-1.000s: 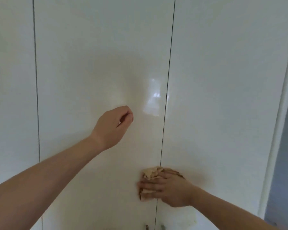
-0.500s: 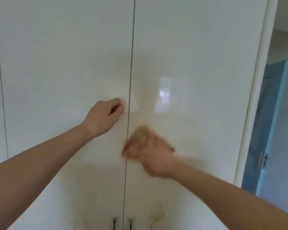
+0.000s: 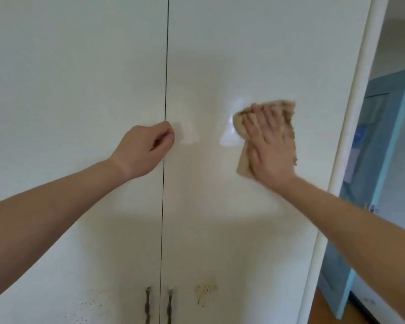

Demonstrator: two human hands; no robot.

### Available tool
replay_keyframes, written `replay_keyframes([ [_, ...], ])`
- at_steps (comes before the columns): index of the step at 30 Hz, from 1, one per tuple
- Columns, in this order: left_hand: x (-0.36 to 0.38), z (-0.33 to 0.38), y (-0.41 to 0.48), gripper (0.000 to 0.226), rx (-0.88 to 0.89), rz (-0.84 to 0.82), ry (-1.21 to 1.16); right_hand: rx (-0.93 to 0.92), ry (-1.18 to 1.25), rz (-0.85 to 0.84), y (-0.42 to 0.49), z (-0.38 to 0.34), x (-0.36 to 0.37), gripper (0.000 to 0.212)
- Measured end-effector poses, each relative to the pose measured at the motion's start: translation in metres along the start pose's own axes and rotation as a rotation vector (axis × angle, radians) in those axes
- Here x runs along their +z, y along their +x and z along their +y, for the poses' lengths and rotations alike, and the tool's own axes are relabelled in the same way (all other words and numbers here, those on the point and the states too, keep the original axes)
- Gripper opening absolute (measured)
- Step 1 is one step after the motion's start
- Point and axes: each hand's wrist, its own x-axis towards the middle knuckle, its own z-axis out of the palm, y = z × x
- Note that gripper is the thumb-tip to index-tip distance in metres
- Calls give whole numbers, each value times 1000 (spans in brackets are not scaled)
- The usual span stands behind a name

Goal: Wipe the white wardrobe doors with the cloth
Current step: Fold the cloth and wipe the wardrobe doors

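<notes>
Two glossy white wardrobe doors fill the view, the left door (image 3: 75,90) and the right door (image 3: 255,54), split by a thin dark seam. My right hand (image 3: 268,146) lies flat with straight fingers on a tan cloth (image 3: 283,111), pressing it against the right door at mid height. My left hand (image 3: 145,150) is curled into a loose fist holding nothing, its knuckles resting against the left door beside the seam.
Two dark metal handles (image 3: 147,305) (image 3: 169,305) hang on either side of the seam at the bottom. A yellowish smear (image 3: 204,293) marks the right door low down. The wardrobe's white side edge (image 3: 351,113) borders a blue door (image 3: 379,141) at right.
My right hand has swept the cloth up and to the right, from the seam onto the middle of the right door. The view has shifted right. My left fist stays by the seam.
</notes>
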Motion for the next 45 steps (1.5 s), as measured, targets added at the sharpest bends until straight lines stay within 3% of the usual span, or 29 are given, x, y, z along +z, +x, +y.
replay_keyframes([
  [2,10,14,4,31,45,-4,-8,-183,3,-156,-87,-46,28,69],
  [4,22,24,5,27,56,-35,-41,-562,-11,-427,-160,-58,33,72],
  [6,32,32,5,23,55,-78,-64,-906,-69,-590,-163,-23,21,71],
  [8,39,35,6,22,60,-101,-64,-1029,-92,-564,-123,34,7,66],
  [10,46,39,9,22,51,-87,-111,-880,-164,-501,-68,98,-22,65],
  [12,56,46,14,23,25,-41,-199,-601,-160,-356,-28,141,-49,63],
  [15,78,63,21,24,18,4,-303,-139,-114,-96,-43,111,-39,63],
  [17,96,74,18,22,11,4,-374,76,-69,-42,-100,64,-12,66],
  [19,110,77,8,23,24,-33,-398,-10,-78,-171,-172,37,4,71],
  [21,115,74,-2,27,38,-80,-375,-236,-136,-368,-228,50,-2,77],
  [24,110,63,-5,25,21,-86,-331,-545,-179,-582,-224,87,-25,78],
  [26,104,60,-1,23,12,-82,-333,-610,-142,-630,-193,108,-35,75],
  [28,97,60,6,22,8,-62,-354,-495,-114,-552,-147,125,-50,68],
  [31,91,59,11,20,-28,-13,-405,-139,-79,-255,-80,130,-62,61],
  [34,91,54,7,23,-64,-7,-446,312,-84,2,-55,74,-33,63],
  [36,95,50,-1,23,-81,-21,-480,444,-109,26,-71,12,1,66],
  [39,103,41,-18,22,-67,-40,-504,66,-8,-237,-140,-73,41,68],
  [42,99,27,-32,21,-56,-77,-522,-359,44,-491,-173,-87,40,73],
  [44,90,14,-37,23,-80,-95,-536,-480,64,-509,-147,-61,31,70],
  [45,82,5,-38,24,-100,-97,-548,-451,53,-478,-127,-50,26,68],
])
